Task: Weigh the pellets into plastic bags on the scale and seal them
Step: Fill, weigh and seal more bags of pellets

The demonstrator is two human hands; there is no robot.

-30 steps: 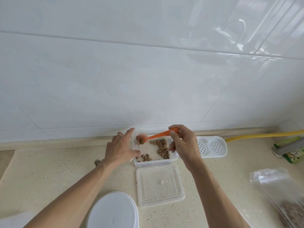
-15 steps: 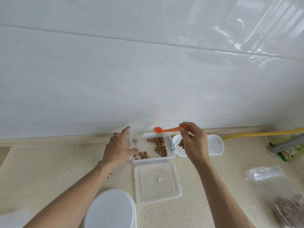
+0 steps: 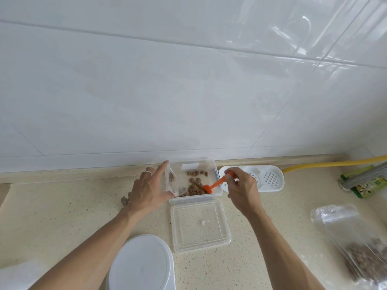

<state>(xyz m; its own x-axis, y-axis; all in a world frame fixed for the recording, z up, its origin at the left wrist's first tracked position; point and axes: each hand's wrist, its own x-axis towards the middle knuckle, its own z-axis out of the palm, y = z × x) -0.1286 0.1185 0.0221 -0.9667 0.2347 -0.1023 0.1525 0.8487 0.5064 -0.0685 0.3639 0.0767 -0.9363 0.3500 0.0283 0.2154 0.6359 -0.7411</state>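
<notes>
A clear plastic box stands against the wall with brown pellets inside. My left hand holds a small clear plastic bag upright at the box's left end; a few pellets show inside it. My right hand pinches the handle of an orange spoon, whose bowl dips among the pellets at the box's front right. The scale is not recognisable in this view.
The box's clear lid lies just in front of it. A white round container lid sits at the bottom. A white perforated tray, a yellow hose, a green packet and a large pellet bag lie to the right.
My right hand swung the orange spoon from the bag's mouth up over the box and back down into the pellets. The left hand keeps holding the bag.
</notes>
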